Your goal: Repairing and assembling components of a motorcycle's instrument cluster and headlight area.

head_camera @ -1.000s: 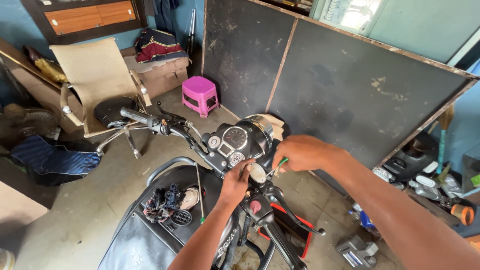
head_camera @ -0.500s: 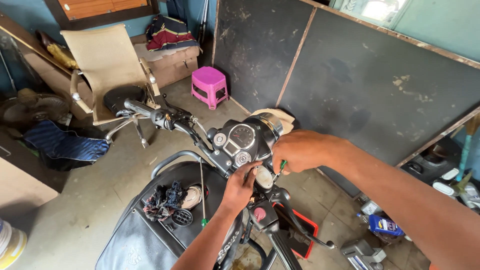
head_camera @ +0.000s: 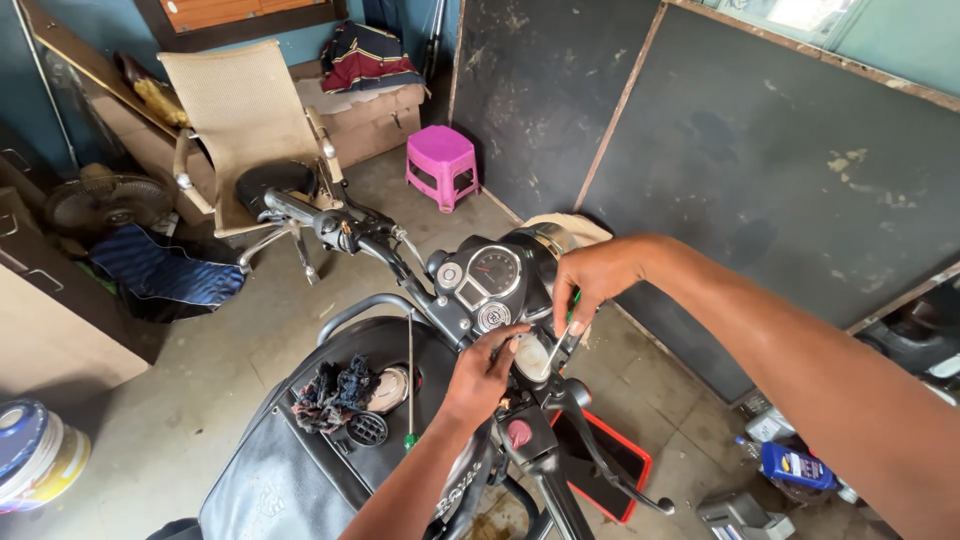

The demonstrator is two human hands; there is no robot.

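Both hands stay at the small white reservoir [head_camera: 532, 357] on the handlebar — left hand [head_camera: 482, 372] gripping its rim, right hand [head_camera: 592, 278] still pinching a thin screwdriver [head_camera: 558, 345] above it. Only the view has crept closer; gauges [head_camera: 485, 280] sit just beyond.

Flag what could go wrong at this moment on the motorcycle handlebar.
The open white reservoir under the left hand might spill or collect dirt. The thin tool in the right hand could slip against the instrument gauges. The long screwdriver and rag lying loose on the tank could slide off.
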